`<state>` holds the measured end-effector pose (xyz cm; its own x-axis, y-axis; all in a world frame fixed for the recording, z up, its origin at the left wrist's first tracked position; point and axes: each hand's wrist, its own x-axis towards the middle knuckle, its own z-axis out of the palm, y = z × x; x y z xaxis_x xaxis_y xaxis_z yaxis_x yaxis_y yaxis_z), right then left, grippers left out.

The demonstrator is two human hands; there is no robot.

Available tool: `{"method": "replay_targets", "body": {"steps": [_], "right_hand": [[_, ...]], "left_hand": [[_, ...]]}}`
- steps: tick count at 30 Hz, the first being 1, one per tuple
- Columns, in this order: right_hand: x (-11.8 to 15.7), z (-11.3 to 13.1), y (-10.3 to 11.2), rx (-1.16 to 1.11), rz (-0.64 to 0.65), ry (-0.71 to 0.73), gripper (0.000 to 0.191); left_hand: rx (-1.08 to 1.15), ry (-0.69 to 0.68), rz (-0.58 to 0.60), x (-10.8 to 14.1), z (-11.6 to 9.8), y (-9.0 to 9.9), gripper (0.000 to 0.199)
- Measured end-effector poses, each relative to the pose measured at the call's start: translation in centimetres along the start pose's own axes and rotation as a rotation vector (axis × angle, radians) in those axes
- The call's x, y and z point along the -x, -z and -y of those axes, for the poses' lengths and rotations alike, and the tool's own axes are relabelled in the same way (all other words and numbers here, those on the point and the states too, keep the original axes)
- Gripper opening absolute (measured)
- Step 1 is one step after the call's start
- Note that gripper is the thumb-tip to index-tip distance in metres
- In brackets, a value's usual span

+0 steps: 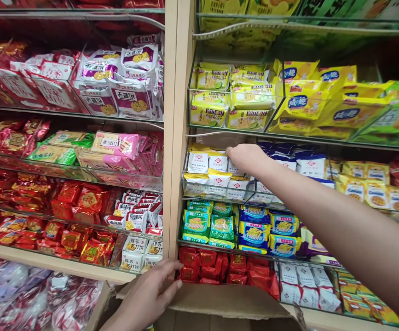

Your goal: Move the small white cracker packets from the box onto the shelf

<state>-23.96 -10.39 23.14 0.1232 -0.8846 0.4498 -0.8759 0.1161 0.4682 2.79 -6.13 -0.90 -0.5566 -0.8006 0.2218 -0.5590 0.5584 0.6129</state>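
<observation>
My right hand reaches across from the right into a clear shelf bin of small white-and-yellow snack packets. Its visible fingers are curled at the back row, and the packets and the hand itself hide what they grip, if anything. Low in the view, my left hand lies over the edge of an open cardboard box. The thumb and fingers of that hand are apart, with nothing seen between them. Just right of my right hand stand white-and-blue packets in the same row.
A wooden upright divides the two shelf units. Glass fronts edge the bins. Above are yellow lemon biscuit packets; below, green packets and red packets. At lower left lie loose wrapped packets.
</observation>
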Motion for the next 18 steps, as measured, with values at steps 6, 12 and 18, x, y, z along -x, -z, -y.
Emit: {"method": "replay_targets", "body": {"steps": [6, 12, 18], "right_hand": [[-0.2, 0.1, -0.1, -0.028, 0.049, -0.009, 0.033], [0.3, -0.4, 0.2, -0.031, 0.008, -0.016, 0.032], [5.6, 2.1, 1.2, -0.242, -0.283, 0.005, 0.024]], "left_hand": [[-0.096, 0.045, 0.047, 0.4, -0.4, 0.0, 0.029], [-0.157, 0.066, 0.054, 0.6, -0.6, -0.1, 0.029], [-0.206, 0.031, 0.035, 1.1, -0.7, -0.2, 0.026]]}}
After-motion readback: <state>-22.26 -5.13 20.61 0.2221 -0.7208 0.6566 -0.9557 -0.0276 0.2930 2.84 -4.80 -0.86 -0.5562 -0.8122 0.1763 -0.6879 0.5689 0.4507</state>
